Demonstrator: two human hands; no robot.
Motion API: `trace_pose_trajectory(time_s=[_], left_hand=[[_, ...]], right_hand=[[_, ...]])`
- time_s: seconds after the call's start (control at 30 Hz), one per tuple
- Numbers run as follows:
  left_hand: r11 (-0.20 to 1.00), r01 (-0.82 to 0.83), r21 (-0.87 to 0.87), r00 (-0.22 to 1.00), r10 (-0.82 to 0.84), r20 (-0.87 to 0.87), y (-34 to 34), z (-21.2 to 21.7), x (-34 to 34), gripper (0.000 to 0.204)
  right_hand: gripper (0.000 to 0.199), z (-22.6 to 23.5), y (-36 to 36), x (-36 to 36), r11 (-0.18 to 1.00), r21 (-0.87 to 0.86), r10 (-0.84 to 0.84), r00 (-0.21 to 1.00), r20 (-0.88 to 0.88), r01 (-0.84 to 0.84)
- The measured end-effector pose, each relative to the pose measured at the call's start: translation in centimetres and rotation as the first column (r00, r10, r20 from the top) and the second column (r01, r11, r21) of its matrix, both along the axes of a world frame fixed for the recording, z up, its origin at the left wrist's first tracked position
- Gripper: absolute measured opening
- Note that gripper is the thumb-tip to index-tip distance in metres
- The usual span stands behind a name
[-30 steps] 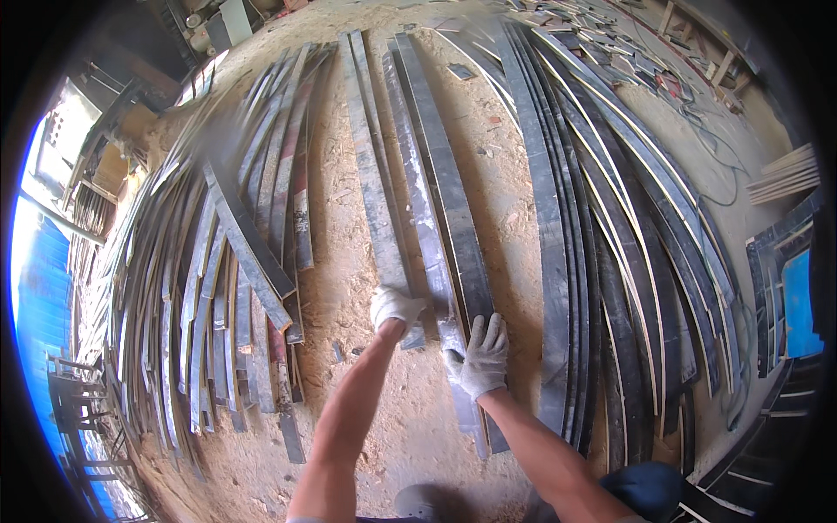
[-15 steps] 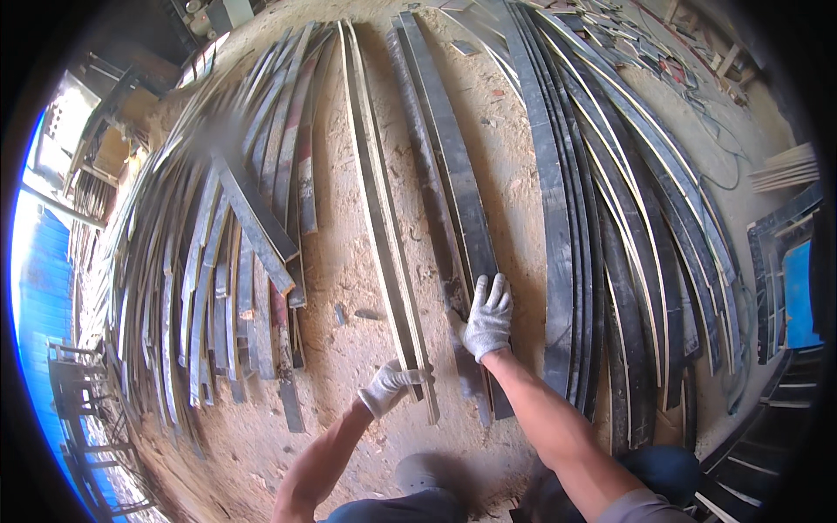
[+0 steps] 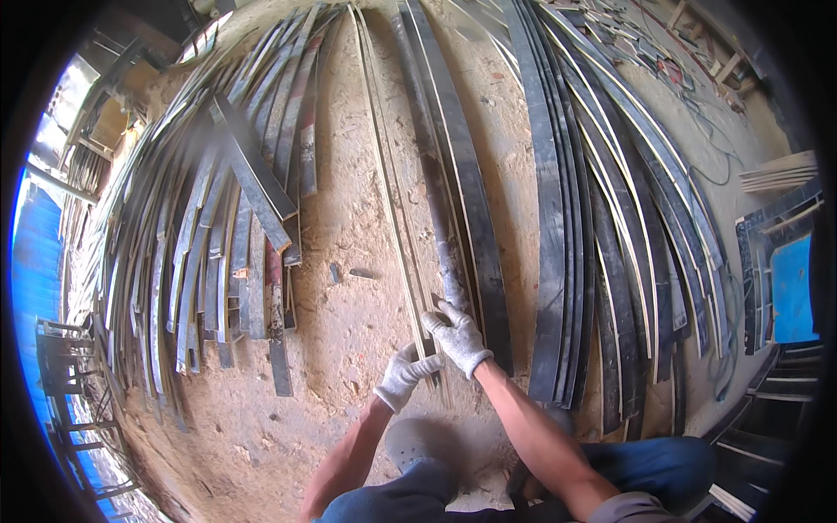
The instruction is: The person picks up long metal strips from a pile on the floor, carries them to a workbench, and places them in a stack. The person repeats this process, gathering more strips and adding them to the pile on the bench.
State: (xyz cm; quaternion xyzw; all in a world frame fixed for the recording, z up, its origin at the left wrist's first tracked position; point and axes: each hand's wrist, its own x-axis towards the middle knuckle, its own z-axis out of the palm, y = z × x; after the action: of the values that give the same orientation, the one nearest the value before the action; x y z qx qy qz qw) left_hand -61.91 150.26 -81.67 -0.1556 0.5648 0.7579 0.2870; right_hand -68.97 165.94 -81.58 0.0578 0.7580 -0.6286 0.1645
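Note:
My left hand [image 3: 408, 376], in a grey-white work glove, is closed around the near end of long narrow wooden strips [image 3: 390, 187] with pale edges. The strips run away from me along the dusty ground. My right hand [image 3: 459, 338], gloved alike, is just right of that end, its fingers apart and their tips against the strips. The fingertips' exact contact is partly hidden. Close beyond the right hand lies a worn dark strip [image 3: 442, 235], and alongside it a wider black-faced board [image 3: 466, 183].
A large heap of dark strips [image 3: 200, 253] spreads on the left, with a short board [image 3: 253, 179] across it. Stacked long black boards [image 3: 558, 261] lie to the right. Small dark scraps [image 3: 362, 274] dot the ground. A blue panel [image 3: 792, 288] stands at far right. My grey shoe [image 3: 418, 443] is below my hands.
My right hand has left the wider black board and moved left to the strips beside my left hand. The strips have turned more edge-on, their near end shifting slightly, and the view has tilted.

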Motion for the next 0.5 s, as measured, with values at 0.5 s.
trace_pose_trajectory(time_s=[0.5], left_hand=[[0.965, -0.263, 0.01, 0.957, 0.259, 0.134, 1.4, 0.2, 4.5, 0.05]], right_hand=[[0.065, 0.2, 0.7, 0.8, 0.851, 0.455, -0.026, 0.886, -0.464, 0.263]])
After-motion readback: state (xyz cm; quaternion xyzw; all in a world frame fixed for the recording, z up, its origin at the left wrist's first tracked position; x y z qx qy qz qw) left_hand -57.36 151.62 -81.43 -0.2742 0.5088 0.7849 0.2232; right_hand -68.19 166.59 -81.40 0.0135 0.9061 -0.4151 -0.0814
